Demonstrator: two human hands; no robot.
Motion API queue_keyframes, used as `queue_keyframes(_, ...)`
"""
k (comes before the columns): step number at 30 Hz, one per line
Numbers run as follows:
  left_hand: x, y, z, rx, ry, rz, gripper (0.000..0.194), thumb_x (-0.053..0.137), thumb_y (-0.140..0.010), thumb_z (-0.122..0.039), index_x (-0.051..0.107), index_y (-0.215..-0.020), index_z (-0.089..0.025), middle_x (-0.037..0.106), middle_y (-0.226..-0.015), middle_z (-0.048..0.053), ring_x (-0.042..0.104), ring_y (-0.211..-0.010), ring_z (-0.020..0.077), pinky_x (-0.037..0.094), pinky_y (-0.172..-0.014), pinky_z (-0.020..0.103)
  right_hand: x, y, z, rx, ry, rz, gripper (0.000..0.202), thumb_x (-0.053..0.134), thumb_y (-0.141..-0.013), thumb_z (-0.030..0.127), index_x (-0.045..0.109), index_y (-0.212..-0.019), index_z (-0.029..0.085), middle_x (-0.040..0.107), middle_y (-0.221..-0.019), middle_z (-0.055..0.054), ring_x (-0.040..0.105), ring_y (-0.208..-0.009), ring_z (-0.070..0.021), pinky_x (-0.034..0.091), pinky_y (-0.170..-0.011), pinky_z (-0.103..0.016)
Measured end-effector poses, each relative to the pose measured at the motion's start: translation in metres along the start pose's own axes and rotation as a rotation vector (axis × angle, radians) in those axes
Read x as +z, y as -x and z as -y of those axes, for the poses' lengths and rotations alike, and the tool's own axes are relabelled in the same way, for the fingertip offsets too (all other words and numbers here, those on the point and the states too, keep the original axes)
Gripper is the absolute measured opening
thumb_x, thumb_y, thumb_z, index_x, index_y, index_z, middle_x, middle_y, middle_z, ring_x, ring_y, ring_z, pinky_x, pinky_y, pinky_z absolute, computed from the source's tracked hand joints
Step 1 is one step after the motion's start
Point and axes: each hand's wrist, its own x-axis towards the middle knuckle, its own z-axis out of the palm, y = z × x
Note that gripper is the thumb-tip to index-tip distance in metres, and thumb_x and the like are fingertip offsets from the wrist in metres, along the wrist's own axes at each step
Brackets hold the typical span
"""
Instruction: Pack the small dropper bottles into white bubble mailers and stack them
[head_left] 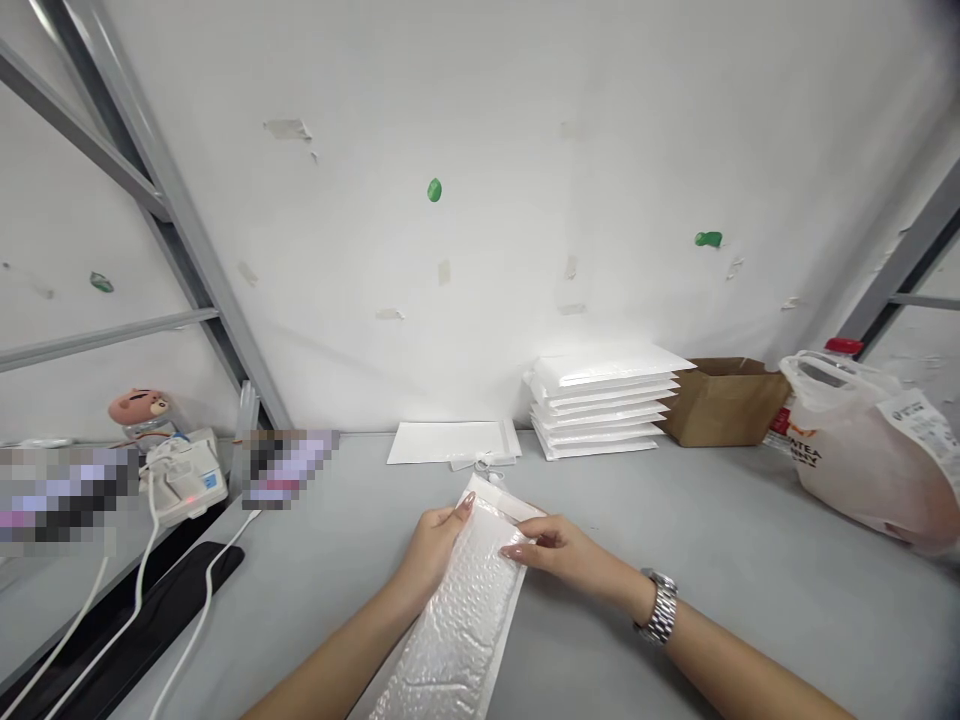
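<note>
A white bubble mailer (457,620) lies slanted at the bottom centre, its upper end between my two hands. My left hand (441,540) grips its left edge, thumb on top near the upper end. At the right edge, my right hand (551,545) pinches the mailer near its top with thumb and fingers. A silver watch (660,606) is on my right wrist. Just beyond the mailer's upper end are flat white envelopes or sheets (450,442) and a small loop of white string (484,464).
A stack of white mailers (600,400) stands by the wall, beside a brown paper bag (727,400). Farther right sits a plastic bag (862,450). At left are white cables (206,600), a power strip (187,478), a black item (172,610) and a blurred phone-like object (289,468).
</note>
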Motion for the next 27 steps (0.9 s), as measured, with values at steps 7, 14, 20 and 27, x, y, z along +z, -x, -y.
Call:
queue_keyframes(7, -0.003, 0.001, -0.005, 0.001, -0.031, 0.046, 0.054, 0.06, -0.054, -0.067, 0.052, -0.052, -0.014, 0.047, -0.046, -0.002, 0.044, -0.045, 0.0113, 0.028, -0.047, 0.022, -0.009, -0.004, -0.005, 0.028, 0.051, -0.115, 0.046, 0.041, -0.08, 0.055, 0.054, -0.056, 0.018, 0.046, -0.069, 0.0, 0.042, -0.067, -0.0134, 0.039, -0.068, -0.027)
queue_keyframes(14, -0.007, -0.004, -0.008, 0.01, 0.07, -0.046, 0.053, 0.062, -0.054, -0.065, 0.057, -0.057, -0.012, 0.053, -0.049, -0.001, 0.046, -0.045, 0.0107, 0.032, -0.047, 0.022, -0.003, -0.005, -0.006, 0.026, -0.128, -0.196, 0.041, 0.058, -0.075, 0.045, 0.054, -0.111, 0.026, 0.053, -0.087, -0.001, 0.053, -0.078, -0.0144, 0.047, -0.071, -0.03)
queue_keyframes(20, -0.002, 0.001, -0.007, -0.01, 0.05, 0.04, 0.054, 0.06, -0.058, -0.065, 0.06, -0.061, -0.011, 0.059, -0.054, 0.002, 0.052, -0.049, 0.0141, 0.036, -0.049, 0.023, -0.001, -0.01, -0.018, 0.186, -0.324, -0.242, 0.041, 0.067, -0.067, 0.044, 0.06, -0.096, 0.016, 0.055, -0.067, 0.001, 0.051, -0.054, -0.0101, 0.043, -0.051, -0.024)
queue_keyframes(27, -0.006, 0.007, -0.017, -0.042, -0.113, 0.268, 0.04, 0.07, -0.061, -0.046, 0.066, -0.082, -0.012, 0.069, -0.082, 0.008, 0.062, -0.073, 0.0209, 0.045, -0.063, 0.027, -0.005, -0.008, -0.017, 0.131, -0.359, -0.2, 0.028, 0.065, -0.07, 0.041, 0.063, -0.068, 0.013, 0.053, -0.057, 0.003, 0.045, -0.049, -0.0077, 0.039, -0.055, -0.025)
